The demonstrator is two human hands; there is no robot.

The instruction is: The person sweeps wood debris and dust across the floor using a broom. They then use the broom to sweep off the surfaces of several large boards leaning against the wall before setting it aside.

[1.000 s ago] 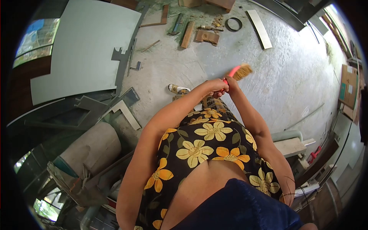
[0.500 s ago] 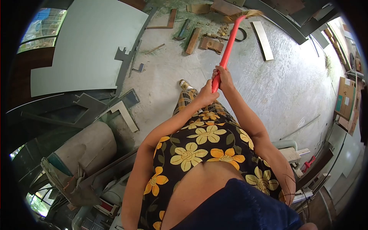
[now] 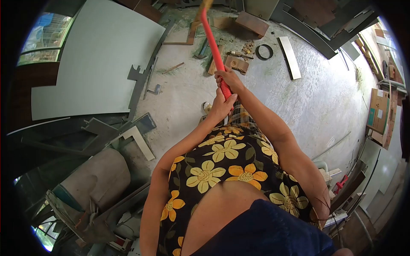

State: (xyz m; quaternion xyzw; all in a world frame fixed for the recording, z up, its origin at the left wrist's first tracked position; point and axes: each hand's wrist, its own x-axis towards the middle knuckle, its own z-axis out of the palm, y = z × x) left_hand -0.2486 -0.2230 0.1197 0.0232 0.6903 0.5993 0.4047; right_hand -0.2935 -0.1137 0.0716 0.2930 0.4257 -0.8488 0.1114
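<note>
I hold a broom (image 3: 212, 40) by its red handle, which slants up and slightly left, away from me. My right hand (image 3: 231, 81) is wrapped round the handle farther along, and my left hand (image 3: 223, 105) grips it near the lower end, closer to my body. The tan bristles (image 3: 206, 5) are at the top edge of the view, partly cut off. Beneath and beside the handle lie a hammer (image 3: 201, 51), a wooden block (image 3: 237, 64), a tool with a pale handle (image 3: 240, 54) and a black ring (image 3: 265, 52).
A pale plank (image 3: 290, 57) lies right on the concrete floor (image 3: 316, 102). Farther back sits a brown wooden box (image 3: 253, 24). A large grey panel (image 3: 96, 64) leans at the left, above a rolled sheet (image 3: 96, 177). At the right stands a cardboard box (image 3: 378, 110).
The broom head has swung left and away from me, from above the black ring to the top edge. Both hands have shifted left, still gripping the handle.
</note>
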